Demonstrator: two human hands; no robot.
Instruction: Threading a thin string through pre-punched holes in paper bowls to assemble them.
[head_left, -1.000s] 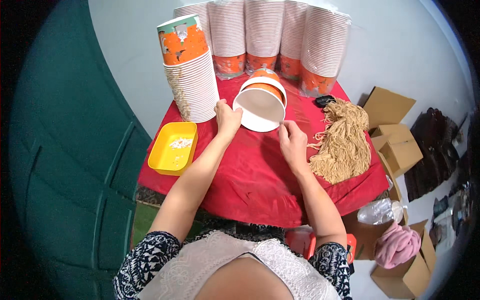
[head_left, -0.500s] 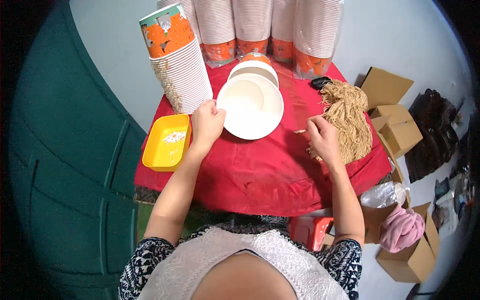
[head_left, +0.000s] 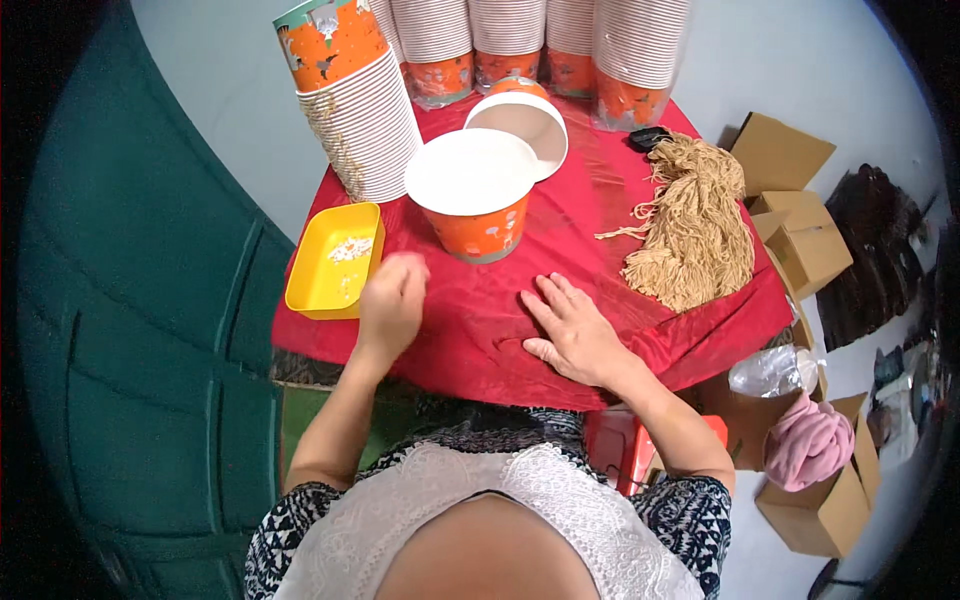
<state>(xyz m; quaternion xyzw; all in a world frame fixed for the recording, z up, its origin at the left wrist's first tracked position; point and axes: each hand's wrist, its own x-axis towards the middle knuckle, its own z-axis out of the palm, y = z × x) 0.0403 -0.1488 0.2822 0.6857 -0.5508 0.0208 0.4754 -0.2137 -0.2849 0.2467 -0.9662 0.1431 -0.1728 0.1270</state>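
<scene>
A paper bucket (head_left: 480, 232) with an orange printed wall stands upright in the middle of the red-covered table. Its round top looks plain white; whether that is a lid or the inside, I cannot tell. Just right of the yellow tray (head_left: 298, 285), which holds small white bits, my left hand (head_left: 392, 308) is raised and smeared by motion, its fingers seemingly curled. My right hand (head_left: 575, 335) lies palm down on the red cloth with fingers spread, holding nothing. Off to its right lies a bundle of tan strings (head_left: 695, 230), with a few loose ends trailing left.
Behind the bucket, another bucket (head_left: 535, 125) lies on its side. A tall stack of nested buckets (head_left: 362, 130) leans at the left, tan strings down its side. More bagged stacks (head_left: 440, 30) line the back. A black object (head_left: 648, 139) sits by the strings; cardboard boxes (head_left: 800, 235) stand to the right.
The bucket, tilted toward me before, now stands upright. My left hand has left its rim and come nearer me. My right hand has moved from the strings to the cloth and opened flat.
</scene>
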